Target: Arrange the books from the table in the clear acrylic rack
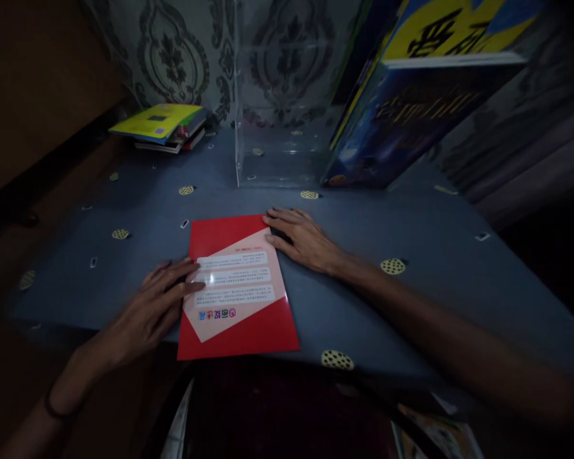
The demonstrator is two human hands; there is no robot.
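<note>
A thin red book (239,344) with a pale slanted panel of print lies flat near the table's front edge, its lettering upside down to me. My left hand (148,312) rests at its left edge, fingers stretched out, the tips on the cover. At the upper right corner, my right hand (303,239) lies with fingers extended and the fingertips touching the book's edge. Neither hand is wrapped around anything. A dark band circles my left wrist.
A clear acrylic book stand (280,159) is at the back, with a dark blue book (411,115) leaning in its right side and a yellow-and-blue book (449,29) behind. Several books (160,124) are stacked at the back left. A patterned grey-blue cloth (363,223) covers the table.
</note>
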